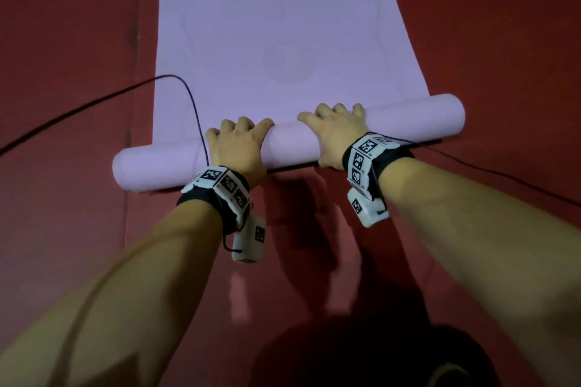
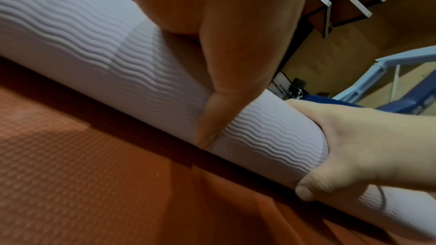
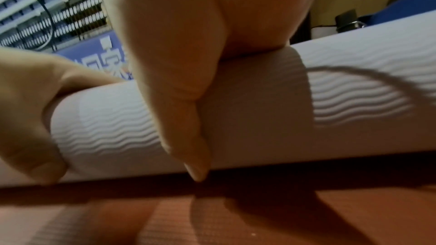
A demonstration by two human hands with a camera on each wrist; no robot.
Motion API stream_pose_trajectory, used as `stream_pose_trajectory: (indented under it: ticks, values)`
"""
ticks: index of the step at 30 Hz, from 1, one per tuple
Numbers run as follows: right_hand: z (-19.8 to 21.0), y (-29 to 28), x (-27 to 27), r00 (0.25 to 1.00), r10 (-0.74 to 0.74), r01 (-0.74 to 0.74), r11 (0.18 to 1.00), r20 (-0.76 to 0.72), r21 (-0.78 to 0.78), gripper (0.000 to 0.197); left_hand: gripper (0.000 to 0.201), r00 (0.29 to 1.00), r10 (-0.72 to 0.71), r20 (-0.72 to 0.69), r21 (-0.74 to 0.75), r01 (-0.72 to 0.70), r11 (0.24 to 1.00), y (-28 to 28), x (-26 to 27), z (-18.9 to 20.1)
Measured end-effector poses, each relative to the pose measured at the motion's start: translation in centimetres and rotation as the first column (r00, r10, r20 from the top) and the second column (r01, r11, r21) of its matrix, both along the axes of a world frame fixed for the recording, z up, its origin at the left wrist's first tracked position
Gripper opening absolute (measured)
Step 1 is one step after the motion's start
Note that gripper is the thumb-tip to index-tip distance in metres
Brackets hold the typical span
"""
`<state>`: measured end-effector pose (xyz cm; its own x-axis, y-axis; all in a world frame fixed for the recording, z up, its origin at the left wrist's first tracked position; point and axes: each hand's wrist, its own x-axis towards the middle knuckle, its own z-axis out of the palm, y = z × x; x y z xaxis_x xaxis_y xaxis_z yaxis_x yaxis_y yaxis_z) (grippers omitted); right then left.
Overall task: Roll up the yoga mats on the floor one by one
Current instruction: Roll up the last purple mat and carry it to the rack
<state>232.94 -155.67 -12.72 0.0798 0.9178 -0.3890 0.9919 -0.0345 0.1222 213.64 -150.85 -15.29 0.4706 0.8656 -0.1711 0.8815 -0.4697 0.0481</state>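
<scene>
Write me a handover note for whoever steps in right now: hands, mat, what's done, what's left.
Left hand: fingers curled over the top of the rolled part, thumb at its near underside.
Right hand: same grip, a little further along the roll.
Lilac yoga mat: near end rolled into a tube that lies slightly skewed on the red floor; the rest stretches flat ahead.
Black cable from the left wrist loops over the mat's left edge.
Done: first turns rolled.
Left: roll forward to the far end, probably straightening the skew. No other mat is in view.
</scene>
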Motion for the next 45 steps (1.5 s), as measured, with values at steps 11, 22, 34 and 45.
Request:
stream_pose_trajectory:
  ticks: [11, 22, 34, 45]
  values:
    - [0.6, -7.0, -1.8, 0.997, 0.037, -0.042, 0.997, -0.069, -0.068, 0.094, 0.058, 0.998, -0.055, -0.034, -0.21, 0.046, 0.977, -6.3, -2.8, 2.5]
    - [-1.1, -13.4, -3.6, 0.994, 0.101, -0.096, 0.99, -0.04, 0.099, 0.097, 0.051, 0.997, -0.044, -0.061, -0.535, 0.004, 0.845, -8.2, -3.4, 3.9]
    - [0.8, -9.1, -2.7, 0.983, 0.01, -0.034, 0.991, -0.182, -0.13, 0.086, 0.107, 0.974, -0.155, -0.164, -0.206, 0.12, 0.971, -11.2, -3.6, 2.6]
    - [-0.9, -11.0, -3.3, 0.995, 0.095, -0.092, 0.989, -0.021, 0.112, 0.098, 0.089, 0.985, -0.111, -0.128, -0.366, 0.058, 0.929, -7.2, -2.5, 2.6]
